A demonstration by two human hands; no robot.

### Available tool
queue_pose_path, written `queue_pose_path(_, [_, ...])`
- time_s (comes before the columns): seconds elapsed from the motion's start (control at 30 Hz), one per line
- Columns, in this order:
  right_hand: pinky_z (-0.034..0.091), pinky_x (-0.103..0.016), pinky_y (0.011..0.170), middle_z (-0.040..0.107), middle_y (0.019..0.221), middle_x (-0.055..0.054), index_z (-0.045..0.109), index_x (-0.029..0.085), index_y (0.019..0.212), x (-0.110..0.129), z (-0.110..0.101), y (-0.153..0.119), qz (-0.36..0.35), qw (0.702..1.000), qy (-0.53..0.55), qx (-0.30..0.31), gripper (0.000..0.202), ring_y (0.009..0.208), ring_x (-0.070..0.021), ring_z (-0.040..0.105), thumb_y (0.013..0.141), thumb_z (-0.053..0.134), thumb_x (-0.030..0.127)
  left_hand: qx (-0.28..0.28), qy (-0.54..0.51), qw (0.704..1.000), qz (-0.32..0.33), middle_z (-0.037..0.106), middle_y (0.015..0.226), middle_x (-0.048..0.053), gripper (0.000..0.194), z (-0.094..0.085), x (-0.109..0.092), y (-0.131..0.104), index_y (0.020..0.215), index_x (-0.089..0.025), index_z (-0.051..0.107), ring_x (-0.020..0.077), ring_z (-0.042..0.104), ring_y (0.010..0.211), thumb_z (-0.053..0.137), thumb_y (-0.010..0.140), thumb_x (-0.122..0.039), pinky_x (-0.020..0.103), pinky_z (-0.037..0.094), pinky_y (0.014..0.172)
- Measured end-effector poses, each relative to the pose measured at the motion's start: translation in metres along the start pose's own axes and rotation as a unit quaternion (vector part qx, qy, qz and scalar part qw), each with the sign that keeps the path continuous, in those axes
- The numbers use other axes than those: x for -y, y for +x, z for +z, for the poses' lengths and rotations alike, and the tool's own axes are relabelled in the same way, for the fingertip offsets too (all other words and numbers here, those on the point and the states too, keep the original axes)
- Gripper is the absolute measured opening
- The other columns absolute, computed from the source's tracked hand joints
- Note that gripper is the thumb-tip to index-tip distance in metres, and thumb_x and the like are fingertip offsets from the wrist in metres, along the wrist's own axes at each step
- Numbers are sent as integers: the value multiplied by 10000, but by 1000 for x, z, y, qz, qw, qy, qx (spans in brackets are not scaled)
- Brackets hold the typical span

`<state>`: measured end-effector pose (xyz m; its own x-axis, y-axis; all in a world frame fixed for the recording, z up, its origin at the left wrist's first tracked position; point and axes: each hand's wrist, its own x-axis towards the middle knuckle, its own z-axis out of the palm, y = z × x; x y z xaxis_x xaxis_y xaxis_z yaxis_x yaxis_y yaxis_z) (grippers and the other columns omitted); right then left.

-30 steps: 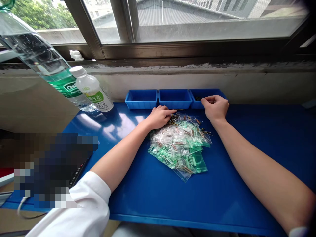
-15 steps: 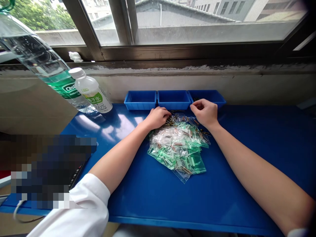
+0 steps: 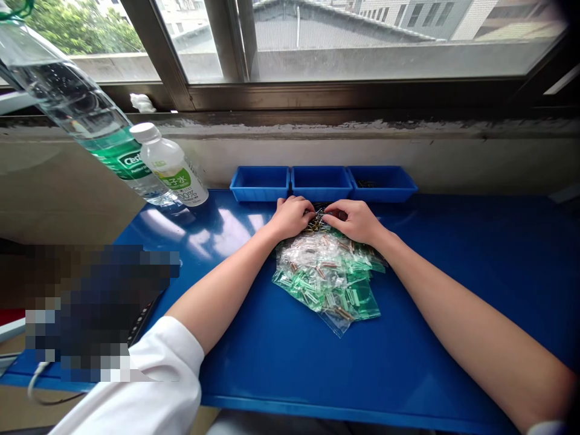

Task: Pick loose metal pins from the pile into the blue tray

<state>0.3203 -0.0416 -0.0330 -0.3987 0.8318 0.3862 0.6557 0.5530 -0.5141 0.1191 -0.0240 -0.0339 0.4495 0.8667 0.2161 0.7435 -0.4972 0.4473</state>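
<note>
A small heap of loose screws point(image 3: 316, 223), brass and dark metal in colour, lies on the table behind a pile of clear and green plastic bags point(image 3: 326, 272). My left hand point(image 3: 293, 217) rests at the heap's left side, fingers curled in at the screws; what its fingertips hold is too small to make out. From the right, my right hand point(image 3: 356, 220) reaches over the same heap with thumb and forefinger apart, their tips at the screws. Inside some bags are copper-coloured pins and pale slim pieces.
Three blue bins stand in a row along the wall: a left bin point(image 3: 260, 193), a middle bin point(image 3: 321, 192) and a right bin point(image 3: 383, 193) with dark screws inside. A large water bottle point(image 3: 97, 130) and a white-capped bottle point(image 3: 174, 169) stand at left. A blurred dark object point(image 3: 104, 302) lies nearer.
My right hand has moved left and down from the right bin to the screw heap, its thumb and forefinger now apart. The screws in that bin now show. My left hand has stayed by the heap.
</note>
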Motion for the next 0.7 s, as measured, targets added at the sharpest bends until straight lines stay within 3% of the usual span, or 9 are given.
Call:
queue_pose_path(0.27, [451,-294,604,674,797,-53,699,189,890,0,1,0,-27,999,20,12,206,655,-168,584,834,586,352,-32,-2,997,71,675,996,33,183,-2,-4,-5,907,-201,624,213,565,980,458,917,-277,396,302,865])
queue_pose_path(0.5, [420,-283,587,660,744,-40,667,181,788,4,0,0,-20,999,39,-16,208,630,-158,567,857,549,338,-44,-22,995,91,678,972,25,186,-2,-3,-4,906,-192,607,186,571,953,448,935,-285,361,284,850])
queue_pose_path(0.7, [396,-267,594,628,690,-30,617,171,724,9,-4,2,-14,997,68,-20,256,628,-143,551,885,506,336,-43,-35,994,90,672,906,18,358,-3,-3,-4,810,-183,618,177,577,906,389,958,-416,345,284,844])
